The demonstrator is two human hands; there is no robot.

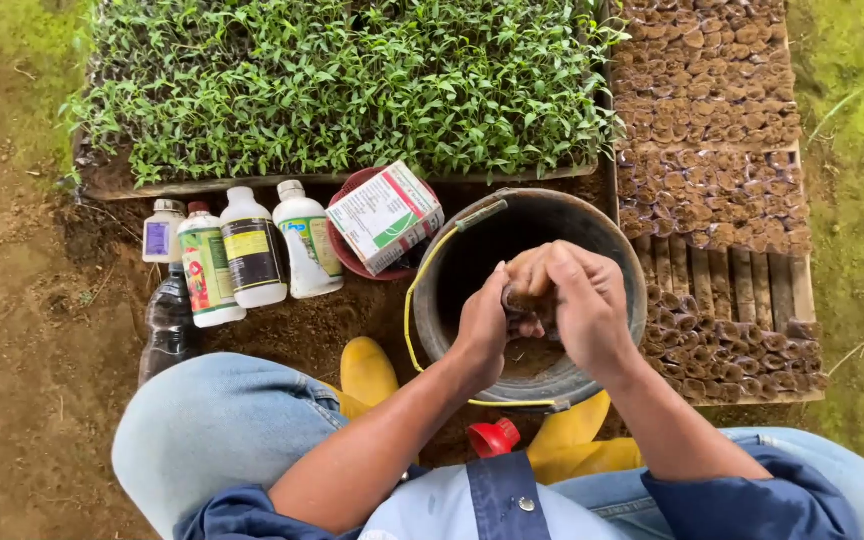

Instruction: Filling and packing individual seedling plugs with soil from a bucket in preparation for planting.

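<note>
Denim knees and a blue shirt front fill the bottom of the view, with yellow rubber boots [369, 372] and a small red cap [493, 437] on the bare soil between them. Just above, both hands meet over a dark bucket [462, 260] with a yellow wire handle. Left hand [483, 325] and right hand [584, 305] are wrapped together around a small brown soil pot [524, 297], a little leaf-or-paper cup packed with earth; both grips are closed on it, fingers cupping its sides, thumbs near its top. It sits between the palms, above the soil in the bucket's bottom.

By my reading, the pot is light, soft and crumbly: it would deform or shed soil under a hard squeeze, so the sensible hold is around its wall with the base supported, not by the rim.

To the right, a wooden tray [742, 280] carries rows of similar filled pots [712, 190], with some slats bare. Beyond the bucket stands a dense bed of green seedlings [352, 80]. Left of the bucket, a white and green carton [385, 216] lies on a red bowl [344, 250], beside a row of plastic bottles [252, 250] and one dark bottle [168, 325] lying near the knee.
</note>
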